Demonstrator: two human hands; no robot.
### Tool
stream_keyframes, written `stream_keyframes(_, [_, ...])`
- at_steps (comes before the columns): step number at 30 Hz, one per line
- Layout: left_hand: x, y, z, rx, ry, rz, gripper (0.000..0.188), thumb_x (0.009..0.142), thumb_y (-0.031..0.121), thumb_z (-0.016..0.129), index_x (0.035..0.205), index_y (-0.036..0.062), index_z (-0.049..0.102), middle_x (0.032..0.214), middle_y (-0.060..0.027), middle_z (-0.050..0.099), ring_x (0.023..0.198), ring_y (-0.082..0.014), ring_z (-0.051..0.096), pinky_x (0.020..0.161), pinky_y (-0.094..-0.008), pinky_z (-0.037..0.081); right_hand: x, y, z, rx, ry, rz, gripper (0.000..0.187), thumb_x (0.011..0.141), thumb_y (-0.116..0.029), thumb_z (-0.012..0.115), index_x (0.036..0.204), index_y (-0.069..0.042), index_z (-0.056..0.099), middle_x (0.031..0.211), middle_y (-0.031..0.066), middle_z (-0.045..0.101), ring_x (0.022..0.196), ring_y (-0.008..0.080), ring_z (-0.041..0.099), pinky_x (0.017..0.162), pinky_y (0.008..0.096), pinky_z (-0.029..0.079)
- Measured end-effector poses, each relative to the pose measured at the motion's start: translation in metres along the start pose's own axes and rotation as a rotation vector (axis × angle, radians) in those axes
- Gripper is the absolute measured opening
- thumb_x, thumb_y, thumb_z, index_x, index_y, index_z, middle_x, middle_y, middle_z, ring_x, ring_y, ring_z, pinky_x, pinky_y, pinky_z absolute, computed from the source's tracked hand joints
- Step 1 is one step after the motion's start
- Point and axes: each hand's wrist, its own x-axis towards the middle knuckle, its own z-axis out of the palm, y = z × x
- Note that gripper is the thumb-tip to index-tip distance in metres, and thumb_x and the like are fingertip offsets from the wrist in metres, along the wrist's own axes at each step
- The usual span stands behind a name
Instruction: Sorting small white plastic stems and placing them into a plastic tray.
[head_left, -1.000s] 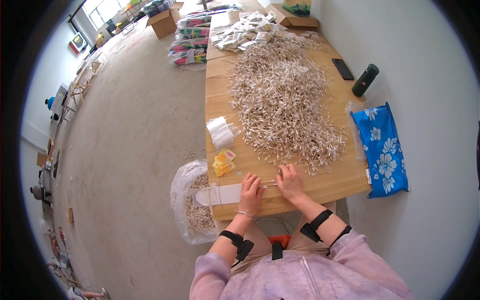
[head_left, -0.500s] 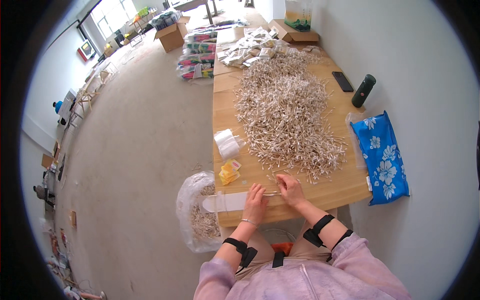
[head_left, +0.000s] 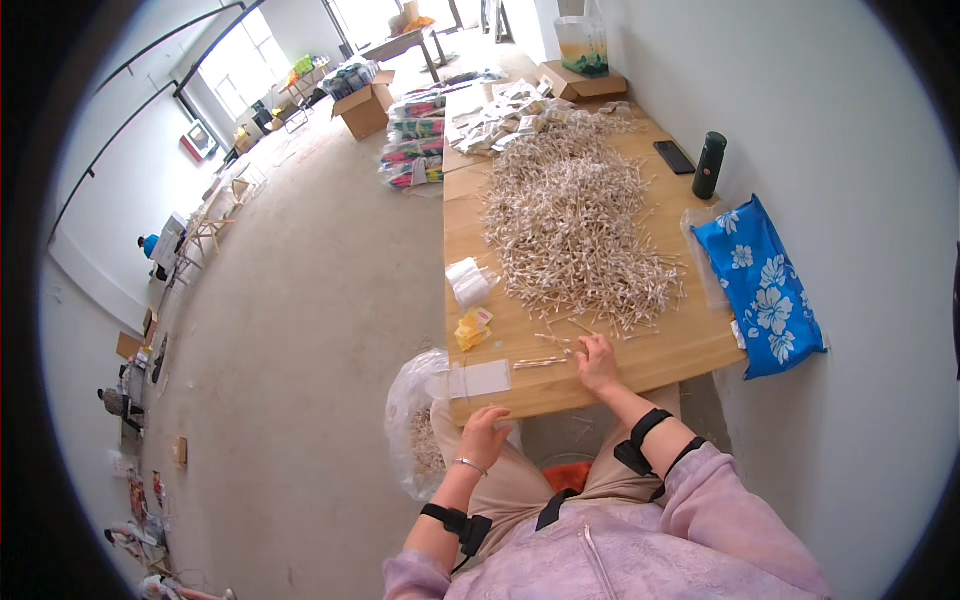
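My left hand [head_left: 485, 438] is just off the table's front edge, fingers loosely stretched and holding nothing. Beyond it lies a flat white plastic sleeve [head_left: 482, 378] at the table's front left corner. A small row of cotton swabs [head_left: 540, 363] sits beside the sleeve. My right hand [head_left: 598, 366] rests on the table right of that row, its fingertips pinched at a few loose swabs [head_left: 556, 339]; the fingers partly hide what they grip. A large heap of cotton swabs [head_left: 580, 220] spreads over the table beyond both hands.
White bags [head_left: 468, 282] and yellow cards [head_left: 473, 327] lie along the table's left edge. A clear bag of swabs [head_left: 408, 410] hangs below. At right are a phone [head_left: 674, 157], a dark bottle [head_left: 709, 165] and a blue flowered package [head_left: 765, 290]. Packets [head_left: 505, 118] lie at the far end.
My left hand has come off the white sleeve, back toward me past the table edge. My right hand has shifted slightly, leaving the small row of swabs lying free. The view has tilted.
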Motion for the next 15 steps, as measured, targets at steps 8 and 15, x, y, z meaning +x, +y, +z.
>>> stream_keyframes(8, [0.001, -0.002, -0.014, -0.042, -0.047, -0.071, 0.028, 0.074, 0.006, 0.071, 0.101, 0.0033, 0.065, 0.097, -0.0151, 0.066, 0.09, -0.0303, 0.064, 0.08, -0.0359, 0.051, 0.018, 0.005, 0.002, 0.017, -0.029, 0.039, 0.026, 0.076, -0.01, 0.062, 0.1, 0.0, 0.063, 0.093, 0.0158, 0.058, 0.091, 0.0317, 0.057, 0.085, 0.0384, 0.046])
stream_keyframes(15, [0.003, 0.0, -0.001, -0.085, -0.078, 0.012, 0.027, 0.077, 0.006, 0.071, 0.103, 0.0025, 0.064, 0.096, -0.0132, 0.067, 0.087, -0.0216, 0.066, 0.077, -0.0313, 0.052, 0.02, -0.007, -0.006, -0.03, -0.204, 0.2, 0.03, 0.078, -0.019, 0.065, 0.103, -0.003, 0.063, 0.107, 0.0169, 0.057, 0.105, 0.0328, 0.053, 0.093, 0.039, 0.043])
